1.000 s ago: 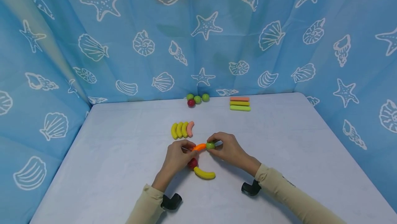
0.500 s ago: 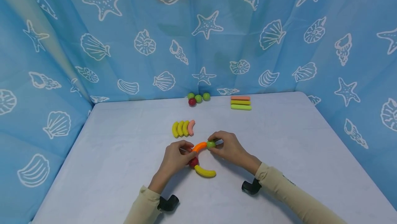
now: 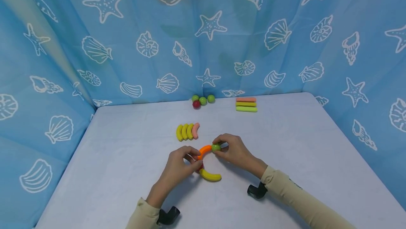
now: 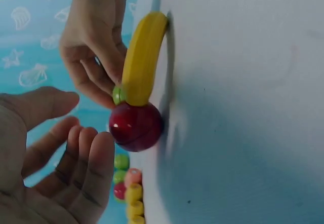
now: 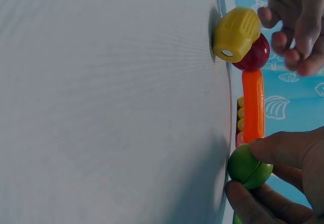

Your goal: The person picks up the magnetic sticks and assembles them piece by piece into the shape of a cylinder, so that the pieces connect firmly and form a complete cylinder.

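A joined chain lies on the white table: a yellow curved piece (image 3: pixel 210 176), a red ball (image 4: pixel 135 126), an orange curved piece (image 5: pixel 253 105) and a green ball (image 5: pixel 249 166). My right hand (image 3: pixel 236 153) pinches the green ball between thumb and fingers at the chain's far right end. Beside the red ball, my left hand (image 3: pixel 182 163) has thumb and fingers spread apart, holding nothing. A gap shows between its fingertips and the ball in the left wrist view. In the head view that hand covers most of the red ball.
Behind the chain lie several yellow curved pieces (image 3: pixel 185 132) and a pink one (image 3: pixel 195 130) in a row. Farther back are green balls (image 3: pixel 203 100) with a red ball (image 3: pixel 196 104), and three straight sticks (image 3: pixel 246 104). A blue shell-print curtain (image 3: pixel 127 45) borders the table.
My left hand has let go of the chain near the orange piece and red ball and drawn slightly toward me. My right hand keeps its pinch on the green ball.
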Demonstrator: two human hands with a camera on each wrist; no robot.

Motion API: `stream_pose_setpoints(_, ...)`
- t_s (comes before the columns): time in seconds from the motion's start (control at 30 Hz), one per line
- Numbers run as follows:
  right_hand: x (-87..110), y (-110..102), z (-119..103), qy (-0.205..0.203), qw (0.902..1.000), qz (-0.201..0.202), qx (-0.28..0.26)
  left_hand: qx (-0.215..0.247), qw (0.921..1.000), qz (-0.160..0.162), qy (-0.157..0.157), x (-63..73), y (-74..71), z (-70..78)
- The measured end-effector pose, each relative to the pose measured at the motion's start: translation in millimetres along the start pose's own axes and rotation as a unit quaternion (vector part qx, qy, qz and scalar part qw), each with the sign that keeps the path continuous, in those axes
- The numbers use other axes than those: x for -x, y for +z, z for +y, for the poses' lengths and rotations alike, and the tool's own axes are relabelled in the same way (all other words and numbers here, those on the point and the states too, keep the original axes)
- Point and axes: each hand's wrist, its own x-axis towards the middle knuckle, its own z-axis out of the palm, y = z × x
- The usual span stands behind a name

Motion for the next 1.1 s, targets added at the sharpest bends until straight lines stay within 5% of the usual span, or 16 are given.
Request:
stream_pose_setpoints(0.23, 0.2, 0.0, 0.9, -0.004, 1.0000, 0.004, 0.003, -0.092, 0.9881, -0.057, 0.109, 13.7, 5.7, 20.0)
stream_pose_setpoints(0.5, 0.6, 0.0, -0.9, 0.001, 0.9999, 0.009, 0.013, -0.267, 0.9406, -0.081, 0.194, 18.9, 21.0, 36.3)
stream_pose_setpoints(0.87, 2.5, -0.2, -2.3, 0.009, 0.9999, 0.007, 0.010, -0.364, 0.9031, -0.127, 0.189, 13.5, 34.9, 42.6)
stream_pose_setpoints(1.1, 2.5, -0.2, -1.8, 0.011, 0.9999, 0.008, 0.008, -0.363, 0.9085, -0.129, 0.161, 12.3, 37.7, 39.8)
